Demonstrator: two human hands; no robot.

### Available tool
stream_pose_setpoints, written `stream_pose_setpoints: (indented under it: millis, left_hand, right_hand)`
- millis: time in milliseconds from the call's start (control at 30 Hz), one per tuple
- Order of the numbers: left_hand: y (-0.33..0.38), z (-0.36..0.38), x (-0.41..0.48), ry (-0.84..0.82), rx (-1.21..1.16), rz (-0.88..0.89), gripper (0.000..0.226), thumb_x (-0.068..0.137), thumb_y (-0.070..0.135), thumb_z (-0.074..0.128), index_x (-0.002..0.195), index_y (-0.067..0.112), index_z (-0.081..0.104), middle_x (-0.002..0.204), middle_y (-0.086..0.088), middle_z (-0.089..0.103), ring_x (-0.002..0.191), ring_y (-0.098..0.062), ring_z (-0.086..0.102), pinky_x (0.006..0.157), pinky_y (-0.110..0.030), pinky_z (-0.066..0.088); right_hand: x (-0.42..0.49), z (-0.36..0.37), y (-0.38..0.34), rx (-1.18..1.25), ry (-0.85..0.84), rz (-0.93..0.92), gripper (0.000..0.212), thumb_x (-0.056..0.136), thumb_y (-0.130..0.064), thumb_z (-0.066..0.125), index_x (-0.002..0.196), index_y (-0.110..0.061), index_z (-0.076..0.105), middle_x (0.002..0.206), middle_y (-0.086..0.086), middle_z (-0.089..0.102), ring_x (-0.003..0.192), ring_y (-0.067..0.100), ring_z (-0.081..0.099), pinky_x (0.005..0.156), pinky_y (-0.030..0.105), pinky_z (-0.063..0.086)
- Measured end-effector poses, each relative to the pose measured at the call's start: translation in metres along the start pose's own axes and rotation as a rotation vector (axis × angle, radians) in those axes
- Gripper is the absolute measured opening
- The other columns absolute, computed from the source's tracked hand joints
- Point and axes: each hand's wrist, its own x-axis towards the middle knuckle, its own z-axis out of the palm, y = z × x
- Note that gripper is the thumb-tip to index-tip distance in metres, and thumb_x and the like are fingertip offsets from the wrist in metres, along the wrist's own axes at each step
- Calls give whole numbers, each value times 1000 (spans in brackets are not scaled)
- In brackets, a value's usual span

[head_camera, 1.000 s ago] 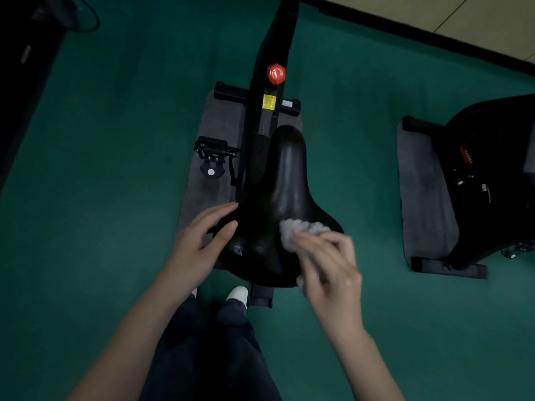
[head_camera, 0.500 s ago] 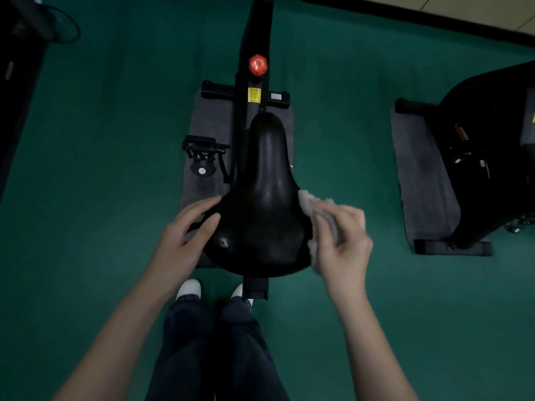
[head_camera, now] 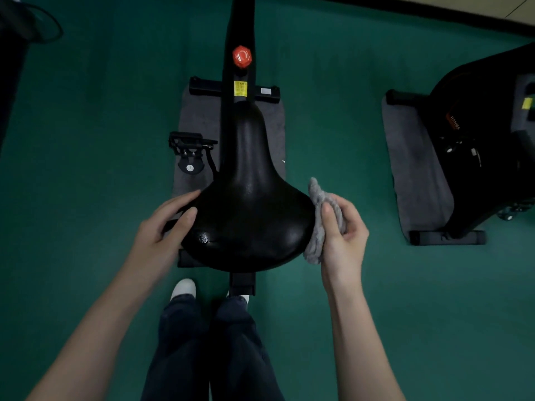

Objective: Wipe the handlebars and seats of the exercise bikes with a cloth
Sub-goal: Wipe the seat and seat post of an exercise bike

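Observation:
A black bike seat (head_camera: 249,198) fills the middle of the view, wide end toward me, with a small scuffed patch near its left rear. My left hand (head_camera: 162,230) rests on the seat's left edge, fingers fairly straight and thumb on top. My right hand (head_camera: 341,235) grips a folded grey cloth (head_camera: 317,224) and presses it against the seat's right side edge. The bike frame (head_camera: 238,30) runs away from me, carrying a red knob (head_camera: 242,56). The handlebars are out of view.
The bike stands on a grey mat (head_camera: 197,120) on green floor (head_camera: 86,140); a pedal (head_camera: 189,146) sticks out left. A second black bike (head_camera: 486,134) on its own mat (head_camera: 414,169) stands at right. My legs and white shoes are below the seat.
My right hand has slid the cloth from the seat's top rear across to its right side edge. My left hand has stayed on the left edge.

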Motion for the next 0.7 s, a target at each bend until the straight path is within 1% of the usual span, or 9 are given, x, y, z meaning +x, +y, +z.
stream_pose_setpoints:
  millis: [67,200,233,300,333,400,533,633,700]
  left_hand:
    - [-1,0,0,2,5,2,31,86,30,51,115,32,61,121,9,63,114,3,55,94,-8,40]
    - [-3,-3,2,-15,34,14,31,87,30,52,116,32,61,122,9,63,115,2,55,94,-8,39]
    - [-3,-4,2,-21,37,18,30,87,30,52,116,32,61,122,8,63,115,1,55,94,-9,39]
    - [-5,-6,3,-22,40,25,29,88,28,52,115,32,61,122,8,63,116,0,55,97,-10,39]
    - [-5,-6,3,-23,41,27,29,88,28,52,115,33,61,121,10,63,117,0,55,98,-11,39]
    - [-4,-6,3,-31,42,25,29,88,29,52,115,33,61,120,13,64,117,0,54,98,-11,39]
    - [1,-6,2,-42,64,12,31,88,30,49,118,30,60,124,9,61,120,-1,52,100,-12,37]
    - [5,-11,1,-97,61,-2,37,88,31,48,123,24,58,130,4,58,123,-2,50,102,-13,37]
    - [5,-18,1,-176,84,-16,44,85,33,52,128,24,55,134,7,54,125,-2,47,106,-19,36]
  right_hand:
    - [1,0,2,37,40,35,10,93,-11,60,99,-11,68,103,18,68,101,35,63,93,42,51]
    - [11,9,0,332,44,291,14,96,-5,52,100,-5,65,93,8,71,87,19,67,83,31,55]
    - [10,10,2,386,61,325,15,96,-6,51,102,-5,65,93,8,72,88,19,68,83,30,56]
    - [1,13,7,442,138,337,18,97,-7,51,108,-3,64,100,10,71,96,23,66,90,34,54]
    - [-7,14,10,446,194,319,18,97,-8,50,110,-2,63,102,11,70,98,24,66,92,35,54]
    - [-27,20,13,410,325,257,17,98,-8,51,109,-4,62,101,7,70,98,22,66,89,32,55]
    - [-62,46,9,177,594,84,14,96,-10,54,104,-15,64,105,4,68,103,18,65,90,30,51]
    - [-72,62,4,54,686,-23,16,96,-11,54,106,-17,64,106,3,67,99,7,64,84,18,50]
    - [-77,70,2,-13,718,-75,17,96,-11,53,109,-12,64,109,11,64,100,9,63,85,18,50]
